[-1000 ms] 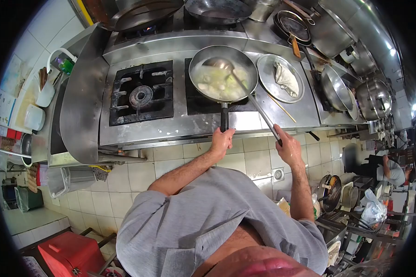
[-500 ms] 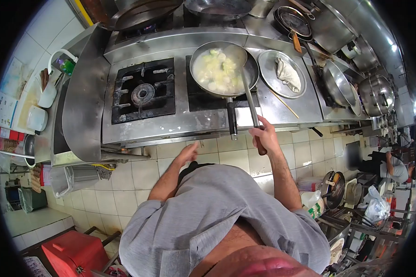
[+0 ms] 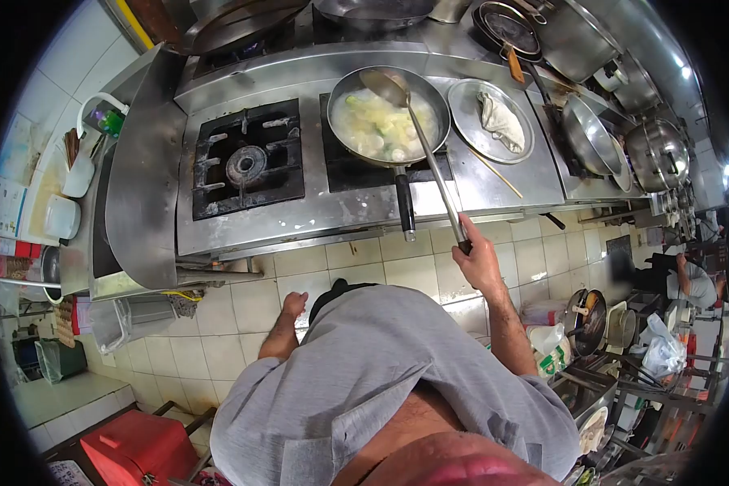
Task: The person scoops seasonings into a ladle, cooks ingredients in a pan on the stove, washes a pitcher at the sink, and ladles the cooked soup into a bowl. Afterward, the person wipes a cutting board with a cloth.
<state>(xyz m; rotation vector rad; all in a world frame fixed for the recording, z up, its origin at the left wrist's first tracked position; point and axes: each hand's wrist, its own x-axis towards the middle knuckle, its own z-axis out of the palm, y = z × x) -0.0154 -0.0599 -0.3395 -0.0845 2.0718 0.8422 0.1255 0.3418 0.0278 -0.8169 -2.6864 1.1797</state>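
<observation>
Head camera: from my remote seat I look down on a steel bench (image 3: pixel 283 223) with the pan (image 3: pixel 438 113) at its middle, over the burner to the right of the uncovered one. The right grip (image 3: pixel 476 255) is closed round the lower end of the ladle (image 3: pixel 432 154), which slants away from me across the pan's near right side. The ladle's head lies over the far part of the pan, above pale yellow-green food (image 3: pixel 377 125) in cloudy liquid; I can't tell whether it dips in. The pan handle (image 3: pixel 404 202) points back toward me, clear of both hands.

I have the left grip (image 3: pixel 296 304) low in front of the body, well apart from the pan, fingers seemingly part curled; at this size I cannot tell whether it is open or closed.

Just right of the pan I see a round metal tray (image 3: pixel 466 113) bearing a folded pale cloth (image 3: pixel 500 121), and a thin stick (image 3: pixel 498 176) lies in front of it. The uncovered burner (image 3: pixel 247 166) is to the pan's left. Farther right, a steel bowl (image 3: pixel 587 134) leans near a shiny pot (image 3: pixel 656 154).
</observation>
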